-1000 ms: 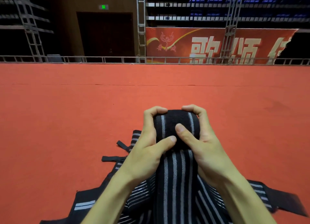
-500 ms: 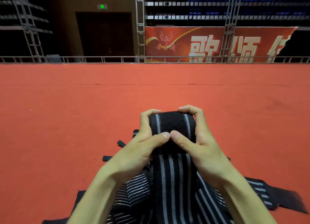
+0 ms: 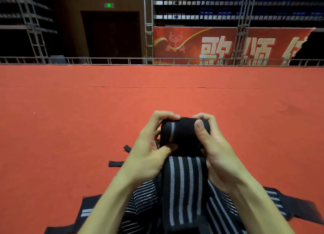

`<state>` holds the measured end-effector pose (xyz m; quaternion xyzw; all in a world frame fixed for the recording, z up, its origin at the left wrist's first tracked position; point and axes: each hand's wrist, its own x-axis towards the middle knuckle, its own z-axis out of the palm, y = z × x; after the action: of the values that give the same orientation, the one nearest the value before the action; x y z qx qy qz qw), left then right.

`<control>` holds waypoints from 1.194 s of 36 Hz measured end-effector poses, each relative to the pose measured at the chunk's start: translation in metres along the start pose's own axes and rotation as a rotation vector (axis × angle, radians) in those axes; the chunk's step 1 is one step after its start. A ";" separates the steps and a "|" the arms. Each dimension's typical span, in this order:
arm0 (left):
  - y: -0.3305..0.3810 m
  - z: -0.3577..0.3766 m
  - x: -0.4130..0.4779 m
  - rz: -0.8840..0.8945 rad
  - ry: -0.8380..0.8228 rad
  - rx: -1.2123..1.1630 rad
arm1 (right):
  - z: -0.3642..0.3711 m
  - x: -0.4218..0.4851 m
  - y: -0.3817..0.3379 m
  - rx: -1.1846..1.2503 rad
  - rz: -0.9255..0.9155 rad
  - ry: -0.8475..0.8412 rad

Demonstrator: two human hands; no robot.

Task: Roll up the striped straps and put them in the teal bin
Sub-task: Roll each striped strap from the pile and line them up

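Carpet [image 3: 70, 121], red, felt-like, laid across mid frame; metal railing [image 3: 105, 60], red banner [image 3: 228, 44] and dark door [image 3: 112, 34] ranged along the top. Striped strap [image 3: 183, 181], black woven with grey stripes, partly wound into a cylindrical roll [image 3: 182, 134] at lower centre, clasped from both sides by left grip [image 3: 147, 158] and right grip [image 3: 219, 160], fingers curled round it. Further straps [image 3: 143, 197] heaped on the carpet below.

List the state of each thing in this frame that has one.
Striped strap: partly rolled, tail running down unrolled.
Left hand: grips the strap's rolled end.
Right hand: grips the strap's rolled end.
Other straps: unrolled, heaped on the red carpet.
Door: closed.
Exit sign: lit.
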<state>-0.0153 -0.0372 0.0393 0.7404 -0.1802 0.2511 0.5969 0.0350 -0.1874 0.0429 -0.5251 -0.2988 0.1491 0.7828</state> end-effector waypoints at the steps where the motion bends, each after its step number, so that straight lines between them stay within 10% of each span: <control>1: 0.000 0.002 0.000 0.005 -0.006 -0.007 | 0.000 0.000 0.000 -0.018 -0.021 0.012; 13: 0.004 0.010 -0.001 -0.294 -0.055 -0.211 | -0.006 -0.004 -0.005 -0.021 -0.089 -0.003; 43: -0.005 0.004 -0.001 -0.258 0.043 -0.291 | -0.014 -0.003 -0.003 -0.203 -0.117 0.025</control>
<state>-0.0128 -0.0403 0.0345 0.6577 -0.1056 0.1596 0.7285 0.0413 -0.2002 0.0411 -0.5852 -0.3326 0.0657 0.7366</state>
